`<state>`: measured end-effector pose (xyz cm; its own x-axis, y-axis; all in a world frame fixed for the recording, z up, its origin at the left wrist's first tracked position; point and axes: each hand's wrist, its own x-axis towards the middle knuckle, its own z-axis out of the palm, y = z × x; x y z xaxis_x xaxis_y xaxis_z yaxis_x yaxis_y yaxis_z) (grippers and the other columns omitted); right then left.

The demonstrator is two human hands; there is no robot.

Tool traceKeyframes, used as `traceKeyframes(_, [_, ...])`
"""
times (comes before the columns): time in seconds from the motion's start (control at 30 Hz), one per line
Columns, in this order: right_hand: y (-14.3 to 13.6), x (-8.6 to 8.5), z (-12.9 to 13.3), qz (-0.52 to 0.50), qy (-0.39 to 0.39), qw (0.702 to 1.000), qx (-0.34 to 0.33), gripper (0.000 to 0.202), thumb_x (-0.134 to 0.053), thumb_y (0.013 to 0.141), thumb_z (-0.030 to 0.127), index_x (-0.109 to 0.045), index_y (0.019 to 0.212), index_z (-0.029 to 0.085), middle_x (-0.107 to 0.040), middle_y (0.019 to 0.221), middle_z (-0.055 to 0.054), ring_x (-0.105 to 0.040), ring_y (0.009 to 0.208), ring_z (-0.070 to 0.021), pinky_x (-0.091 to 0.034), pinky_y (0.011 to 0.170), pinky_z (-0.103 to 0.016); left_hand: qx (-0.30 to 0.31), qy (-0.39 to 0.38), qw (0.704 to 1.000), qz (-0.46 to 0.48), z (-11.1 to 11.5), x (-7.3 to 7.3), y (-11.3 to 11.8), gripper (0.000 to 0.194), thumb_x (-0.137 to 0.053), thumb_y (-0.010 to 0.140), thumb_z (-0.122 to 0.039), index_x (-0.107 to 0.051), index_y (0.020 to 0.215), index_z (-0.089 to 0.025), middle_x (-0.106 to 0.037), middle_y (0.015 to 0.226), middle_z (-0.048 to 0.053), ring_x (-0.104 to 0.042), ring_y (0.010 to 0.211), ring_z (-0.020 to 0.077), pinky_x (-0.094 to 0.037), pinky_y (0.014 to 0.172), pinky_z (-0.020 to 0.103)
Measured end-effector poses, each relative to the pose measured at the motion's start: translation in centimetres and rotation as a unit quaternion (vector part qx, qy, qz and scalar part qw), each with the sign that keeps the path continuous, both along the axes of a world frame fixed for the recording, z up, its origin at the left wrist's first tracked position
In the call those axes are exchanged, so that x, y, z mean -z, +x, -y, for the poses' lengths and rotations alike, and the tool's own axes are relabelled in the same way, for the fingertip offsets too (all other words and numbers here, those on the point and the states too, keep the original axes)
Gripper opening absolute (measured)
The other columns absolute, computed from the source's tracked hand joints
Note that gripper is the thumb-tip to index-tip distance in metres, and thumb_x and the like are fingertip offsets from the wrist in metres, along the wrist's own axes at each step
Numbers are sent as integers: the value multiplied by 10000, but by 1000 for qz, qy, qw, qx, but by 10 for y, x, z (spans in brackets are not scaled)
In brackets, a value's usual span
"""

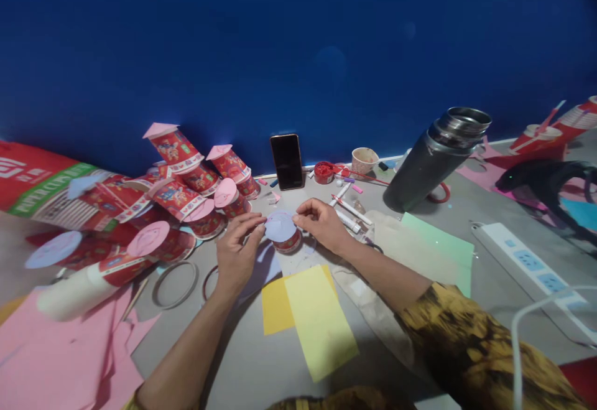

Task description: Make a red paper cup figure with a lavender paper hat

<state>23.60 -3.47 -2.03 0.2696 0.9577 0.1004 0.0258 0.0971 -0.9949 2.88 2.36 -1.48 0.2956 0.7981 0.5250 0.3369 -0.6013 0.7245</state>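
A round, pale blue paper disc point(280, 226) lies on top of a red patterned paper cup point(286, 245) in front of me, covering the cup's upper end. At the disc's left edge, my left hand point(240, 245) is closed with thumb and fingertips on the rim. My right hand point(321, 222) pinches the opposite edge between thumb and forefinger. Just nearer to me lie a yellow sheet point(321, 320) and an orange-yellow sheet point(276, 307).
Several red cups with paper tops point(175, 198) are heaped at left, beside pink paper point(69, 341) and a tape ring point(175, 284). A phone point(286, 162) leans on the blue wall. At right stand a dark flask point(426, 161) and a power strip point(532, 267).
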Motion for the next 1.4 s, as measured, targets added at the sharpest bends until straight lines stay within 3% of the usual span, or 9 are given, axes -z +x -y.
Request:
traceKeyframes(0.27, [0,6,-3,-10,-18,1000,-13,346,-792,718,446,-641,899,193,-615,749,29,-487,643,-119,-419,607,-252,-7,3,1000,14,3,2,3,110,-699,903,-277,-798,889,-232,-769,1007,54,-726,947,210,-582,865,363])
traceKeyframes(0.73, [0,13,-6,-45,-25,998,-28,387,-828,706,460,-656,921,188,-639,767,29,-525,663,-119,-443,633,-255,5,-2,1000,25,4,0,6,95,-706,889,-294,-779,861,-239,-752,1020,66,-718,972,225,-584,931,420])
traceKeyframes(1.13, [0,18,-7,-64,-35,997,-36,444,-859,684,494,-653,933,189,-648,774,34,-552,669,-117,-461,663,-264,4,-27,999,30,6,0,6,111,-707,889,-303,-790,859,-235,-754,989,55,-716,946,214,-581,889,380])
traceKeyframes(1.4, [-1,8,-4,-71,-35,997,-24,418,-851,693,468,-648,928,189,-633,789,28,-557,700,-125,-462,674,-267,7,-28,999,41,6,0,5,101,-714,893,-302,-781,852,-238,-750,987,53,-709,935,207,-585,892,379])
